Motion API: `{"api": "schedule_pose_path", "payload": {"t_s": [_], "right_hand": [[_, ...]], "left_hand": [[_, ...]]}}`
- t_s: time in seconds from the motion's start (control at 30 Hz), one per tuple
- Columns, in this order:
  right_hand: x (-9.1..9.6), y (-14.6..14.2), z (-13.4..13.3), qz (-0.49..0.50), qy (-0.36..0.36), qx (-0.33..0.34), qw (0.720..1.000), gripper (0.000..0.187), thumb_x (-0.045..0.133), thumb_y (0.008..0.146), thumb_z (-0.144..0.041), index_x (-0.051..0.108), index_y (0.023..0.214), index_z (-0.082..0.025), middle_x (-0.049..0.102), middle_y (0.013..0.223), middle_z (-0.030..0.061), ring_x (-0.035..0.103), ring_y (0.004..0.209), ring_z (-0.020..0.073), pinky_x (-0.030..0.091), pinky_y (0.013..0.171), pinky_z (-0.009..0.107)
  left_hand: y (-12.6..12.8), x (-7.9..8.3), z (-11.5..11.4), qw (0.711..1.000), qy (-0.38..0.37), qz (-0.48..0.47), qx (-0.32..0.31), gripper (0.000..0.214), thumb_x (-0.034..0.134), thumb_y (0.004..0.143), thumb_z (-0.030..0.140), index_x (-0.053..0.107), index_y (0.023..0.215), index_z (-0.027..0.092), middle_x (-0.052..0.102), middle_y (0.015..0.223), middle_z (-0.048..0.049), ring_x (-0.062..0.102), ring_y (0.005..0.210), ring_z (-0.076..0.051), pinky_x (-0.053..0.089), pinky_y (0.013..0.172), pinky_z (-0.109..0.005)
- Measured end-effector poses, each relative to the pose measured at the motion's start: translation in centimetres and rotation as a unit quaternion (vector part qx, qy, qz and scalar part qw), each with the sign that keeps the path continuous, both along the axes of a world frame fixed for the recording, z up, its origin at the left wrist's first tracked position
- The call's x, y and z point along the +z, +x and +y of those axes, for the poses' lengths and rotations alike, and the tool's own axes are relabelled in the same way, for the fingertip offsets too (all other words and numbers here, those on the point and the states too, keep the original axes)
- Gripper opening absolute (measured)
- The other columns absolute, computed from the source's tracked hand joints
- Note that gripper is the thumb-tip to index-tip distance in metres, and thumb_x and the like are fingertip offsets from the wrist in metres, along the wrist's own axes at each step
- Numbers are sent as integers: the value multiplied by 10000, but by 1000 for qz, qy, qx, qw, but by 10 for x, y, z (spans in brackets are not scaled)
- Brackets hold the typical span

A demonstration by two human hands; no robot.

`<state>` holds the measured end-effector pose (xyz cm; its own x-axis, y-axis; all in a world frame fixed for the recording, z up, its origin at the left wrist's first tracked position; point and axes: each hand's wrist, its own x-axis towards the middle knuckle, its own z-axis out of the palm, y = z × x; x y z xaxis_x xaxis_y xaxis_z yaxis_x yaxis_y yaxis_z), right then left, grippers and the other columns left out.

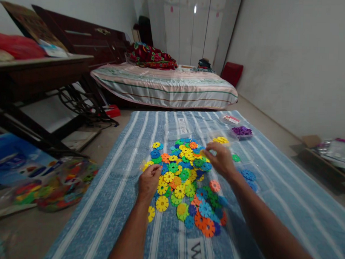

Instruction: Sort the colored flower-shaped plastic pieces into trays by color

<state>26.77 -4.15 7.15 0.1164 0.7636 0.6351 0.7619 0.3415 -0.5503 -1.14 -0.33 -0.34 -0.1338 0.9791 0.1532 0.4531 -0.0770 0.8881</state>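
Note:
A pile of notched plastic discs in yellow, green, blue and orange (179,191) lies spread on the striped blue cloth (107,202). My left hand (149,181) is over the pile's left side with its fingertips pinched together; what they hold, if anything, is too small to make out. At the pile's far right, my right hand (221,158) pinches a yellow notched disc (202,153) between thumb and fingers. Just beyond that hand, yellow discs (220,140) lie in a clear plastic box. Blue discs (248,175) and a green disc (236,158) rest to its right in clear containers.
A box of small purple pieces (242,132) stands at the cloth's far right, near a clear case with a red-and-white label (231,119). A bed (168,87) is behind. On the left are a sewing-machine table (44,64) and bags of colourful pieces (65,186).

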Motion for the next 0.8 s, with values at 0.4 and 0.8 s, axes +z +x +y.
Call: {"api": "schedule_pose_path", "payload": {"t_s": [0.4, 0.8], "right_hand": [[-43, -52, -48, -97, -71, 114, 986, 146, 537, 884, -198, 660, 806, -206, 670, 901, 77, 618, 893, 202, 516, 796, 331], [-76, -99, -70, -136, -97, 84, 982, 181, 678, 770, -221, 657, 946, -184, 594, 1237, 144, 434, 1287, 326, 401, 1050, 514]], "left_hand": [[0, -2, -1, 1000, 12, 3, -3, 254, 565, 708, 425, 680, 797, 217, 735, 786, -9, 689, 752, -191, 545, 725, -280], [-1, -4, -3, 1000, 5, -13, -3, 259, 570, 705, 409, 679, 820, 204, 739, 826, -29, 697, 780, -199, 553, 758, -304]]}}
